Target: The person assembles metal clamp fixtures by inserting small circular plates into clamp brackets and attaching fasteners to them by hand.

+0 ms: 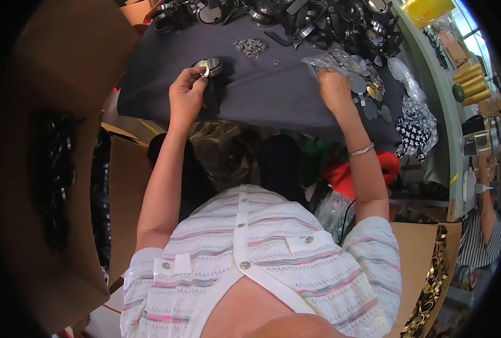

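Observation:
My left hand (186, 94) grips a round silver-and-black ring part with a black strap (208, 70) over the dark grey cloth (273, 90) on the table. My right hand (335, 89) rests on the cloth at the right, fingers down on a clear plastic bag (325, 61) next to flat round metal discs (368, 93). A silver bracelet (361, 150) circles my right wrist. A small heap of silver metal clips (250, 47) lies between and beyond the two hands.
A big pile of black and silver ring parts (295, 19) lines the far edge. Cardboard boxes stand at left (59, 141) and lower right (425, 253), the latter holding gold rings (430, 287). A black-and-white patterned cloth (416, 127) hangs at right. Another person's sleeve (481, 236) shows far right.

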`<control>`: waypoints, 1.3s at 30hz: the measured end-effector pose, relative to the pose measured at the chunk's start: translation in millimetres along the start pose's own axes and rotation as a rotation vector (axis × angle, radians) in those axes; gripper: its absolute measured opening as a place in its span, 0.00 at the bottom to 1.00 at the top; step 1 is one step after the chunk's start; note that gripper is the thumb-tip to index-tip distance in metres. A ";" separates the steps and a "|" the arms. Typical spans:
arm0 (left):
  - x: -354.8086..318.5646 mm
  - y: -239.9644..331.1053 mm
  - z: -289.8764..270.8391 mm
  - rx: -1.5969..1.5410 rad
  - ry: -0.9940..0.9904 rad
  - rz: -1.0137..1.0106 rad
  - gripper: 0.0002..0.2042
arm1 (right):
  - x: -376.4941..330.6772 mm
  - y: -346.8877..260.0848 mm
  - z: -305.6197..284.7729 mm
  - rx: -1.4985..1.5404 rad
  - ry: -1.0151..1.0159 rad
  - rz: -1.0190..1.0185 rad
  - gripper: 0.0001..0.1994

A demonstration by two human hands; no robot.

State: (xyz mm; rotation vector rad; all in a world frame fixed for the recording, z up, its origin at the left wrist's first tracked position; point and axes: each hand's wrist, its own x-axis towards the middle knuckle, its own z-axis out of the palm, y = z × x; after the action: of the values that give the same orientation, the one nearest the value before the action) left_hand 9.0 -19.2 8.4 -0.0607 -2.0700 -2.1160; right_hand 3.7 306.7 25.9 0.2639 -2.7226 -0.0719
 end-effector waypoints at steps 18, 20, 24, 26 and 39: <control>-0.8 3.0 -0.5 0.004 0.015 0.005 0.07 | 25.8 -113.0 -31.2 1.417 -0.085 0.184 0.01; -0.2 1.9 -0.3 0.003 0.008 0.003 0.07 | 32.0 -137.5 -24.7 1.542 -0.144 0.271 0.02; -0.7 1.0 2.8 -0.012 -0.006 0.012 0.07 | 37.1 -169.3 -2.3 1.781 -0.124 0.352 0.01; -1.4 -0.4 1.2 -0.002 -0.003 0.016 0.07 | 36.8 -179.0 3.5 1.863 -0.109 0.376 0.01; -1.5 -1.0 -1.0 -0.013 0.005 0.045 0.08 | 39.3 -186.7 4.9 1.874 -0.206 0.469 0.02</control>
State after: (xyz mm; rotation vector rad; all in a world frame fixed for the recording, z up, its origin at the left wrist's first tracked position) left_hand 10.4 -20.0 7.1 -0.1028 -2.0326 -2.1012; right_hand -1.2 116.0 20.2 0.0551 -1.9585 2.5624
